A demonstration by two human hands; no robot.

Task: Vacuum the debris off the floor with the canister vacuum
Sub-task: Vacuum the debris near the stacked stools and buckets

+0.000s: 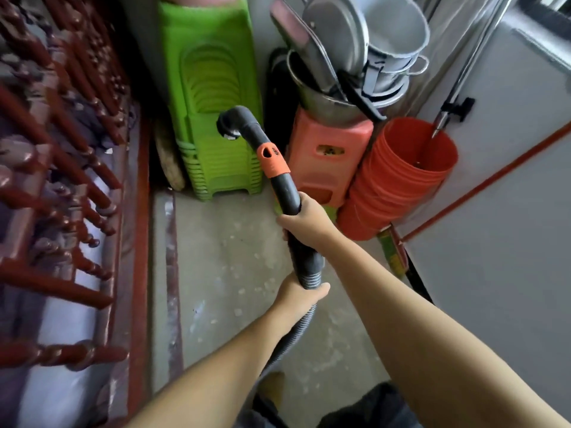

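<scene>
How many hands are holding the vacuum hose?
2. The right hand grips the rigid handle below the orange collar; the left hand holds the ribbed hose lower down.

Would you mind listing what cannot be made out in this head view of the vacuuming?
- Canister vacuum body: out of frame; the ribbed hose runs down behind the left forearm.
- Opening of the curved black nozzle: faces away toward the green stools.
- Fingers of the right hand and left hand: wrapped round the far side of the hose handle.
- Debris on the floor: too small and blurred to tell from stains.
</scene>
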